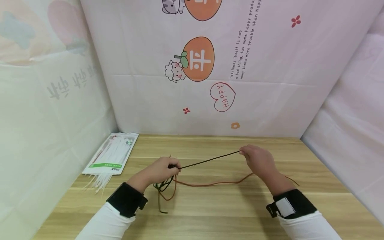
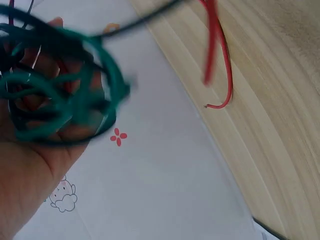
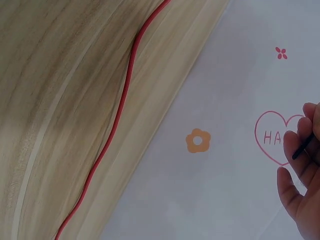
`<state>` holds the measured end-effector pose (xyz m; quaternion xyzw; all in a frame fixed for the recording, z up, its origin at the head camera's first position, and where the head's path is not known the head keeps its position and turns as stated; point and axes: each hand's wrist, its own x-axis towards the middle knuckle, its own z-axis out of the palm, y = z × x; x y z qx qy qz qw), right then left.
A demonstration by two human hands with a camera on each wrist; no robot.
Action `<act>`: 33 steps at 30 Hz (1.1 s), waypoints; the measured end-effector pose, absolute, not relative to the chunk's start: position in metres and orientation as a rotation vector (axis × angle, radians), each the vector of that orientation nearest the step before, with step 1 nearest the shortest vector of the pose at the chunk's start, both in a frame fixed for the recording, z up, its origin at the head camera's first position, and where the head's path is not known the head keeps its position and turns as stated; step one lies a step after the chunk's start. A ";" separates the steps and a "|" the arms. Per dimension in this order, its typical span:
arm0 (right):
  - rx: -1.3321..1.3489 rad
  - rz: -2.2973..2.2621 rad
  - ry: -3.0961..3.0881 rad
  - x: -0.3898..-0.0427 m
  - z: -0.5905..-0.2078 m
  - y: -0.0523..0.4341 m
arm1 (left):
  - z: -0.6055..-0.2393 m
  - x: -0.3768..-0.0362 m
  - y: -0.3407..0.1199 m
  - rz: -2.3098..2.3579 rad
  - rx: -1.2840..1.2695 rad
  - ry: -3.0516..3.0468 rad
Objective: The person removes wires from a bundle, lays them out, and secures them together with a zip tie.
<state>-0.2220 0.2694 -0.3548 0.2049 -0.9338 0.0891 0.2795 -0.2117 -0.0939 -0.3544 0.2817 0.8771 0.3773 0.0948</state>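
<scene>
A tangled bundle of dark green and black wire point(image 1: 163, 184) hangs under my left hand point(image 1: 160, 170), which grips it. The left wrist view has the green coils point(image 2: 75, 100) up close and blurred across the fingers. From this hand a black wire point(image 1: 210, 159) runs straight and taut, rising to the right. Its end point(image 3: 302, 146) is pinched by my right hand point(image 1: 260, 163), held above the table. A red wire point(image 1: 210, 184) trails from the bundle across the tabletop and passes beneath the right forearm; a red loop hangs below the left hand.
On the table's far left lies a clear bag point(image 1: 112, 151) with white cable ties point(image 1: 102, 180) poking out of its near end. Printed white cloth point(image 1: 144, 100) walls the wooden table point(image 1: 210, 213) at the back and both sides.
</scene>
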 end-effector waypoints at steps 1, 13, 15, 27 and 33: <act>0.535 0.239 -2.509 -0.222 -0.355 0.271 | -0.354 -0.212 -0.095 1.129 0.821 2.617; 0.528 0.249 -2.507 -0.221 -0.357 0.278 | -0.354 -0.206 -0.100 0.983 0.845 2.629; 0.528 0.246 -2.509 -0.221 -0.356 0.277 | -0.354 -0.205 -0.098 0.928 0.847 2.653; 0.499 0.213 -2.512 -0.218 -0.354 0.284 | -0.353 -0.204 -0.096 0.761 0.884 2.810; 0.487 0.212 -2.489 -0.218 -0.351 0.290 | -0.348 -0.205 -0.098 0.750 1.005 2.774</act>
